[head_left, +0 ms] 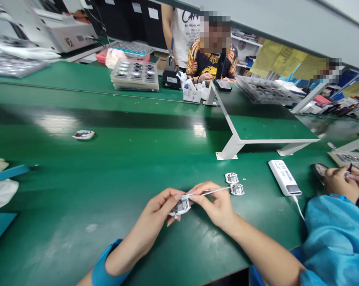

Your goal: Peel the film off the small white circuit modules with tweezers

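White-rimmed circuit module (pixel 181 206) gripped in left hand (pixel 158 210); right hand (pixel 216 206) pinches thin white strip (pixel 207 193) at module's upper edge.
Module at right hand's 9 o'clock; strip's long axis near 9-to-3, far end toward two similar modules (pixel 237 189) at 2 o'clock, nearer right hand.

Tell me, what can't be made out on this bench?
All in the head view:
Underside of the white-framed part: turned away, partly covered by the left hand.
Near end of the thin white strip: too fine to trace beside the right hand.
Print on the white device: too small.
Whatever the co-worker's hands hold: mostly covered by fingers.
Full length of the blue strip: cut off by the left edge.
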{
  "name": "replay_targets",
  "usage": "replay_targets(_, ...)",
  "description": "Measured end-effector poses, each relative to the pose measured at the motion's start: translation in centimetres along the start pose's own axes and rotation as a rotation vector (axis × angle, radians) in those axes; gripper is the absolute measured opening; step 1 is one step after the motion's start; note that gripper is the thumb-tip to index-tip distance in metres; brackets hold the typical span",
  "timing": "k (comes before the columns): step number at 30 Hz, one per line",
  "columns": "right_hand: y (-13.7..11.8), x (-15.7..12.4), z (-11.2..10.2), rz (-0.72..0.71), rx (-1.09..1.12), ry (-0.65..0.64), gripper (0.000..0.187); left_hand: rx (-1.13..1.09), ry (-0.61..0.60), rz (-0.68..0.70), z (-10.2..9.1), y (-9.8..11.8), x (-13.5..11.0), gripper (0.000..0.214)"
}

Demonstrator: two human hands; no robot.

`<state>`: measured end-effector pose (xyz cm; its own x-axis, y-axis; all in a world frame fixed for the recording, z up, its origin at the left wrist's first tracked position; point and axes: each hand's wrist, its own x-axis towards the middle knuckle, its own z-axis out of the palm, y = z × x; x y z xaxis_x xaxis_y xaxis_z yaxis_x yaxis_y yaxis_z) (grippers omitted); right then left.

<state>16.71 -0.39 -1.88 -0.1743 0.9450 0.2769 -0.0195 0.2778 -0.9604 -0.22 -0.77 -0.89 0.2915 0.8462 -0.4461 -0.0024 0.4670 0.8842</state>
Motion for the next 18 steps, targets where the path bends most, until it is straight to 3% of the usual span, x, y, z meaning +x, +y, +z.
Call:
replay_targets(3,-0.36,-0.03,0.03,-0.070,-0.069,-0.014,0.003,-0.008,0.009,-0.008,0.03,0.17,-0.10,0.043)
replay_targets(11,0.29,0.09,0.36,0.051,0.162,0.035,0.007,0.006,0.016,-0.040,0.12,0.35,-0.22,0.046)
replay_targets(18,-0.13,0.00,0.05,-0.033,0.008,-0.007,0.004,-0.008,0.030,-0.080,0.23,0.33,-0.27,0.047)
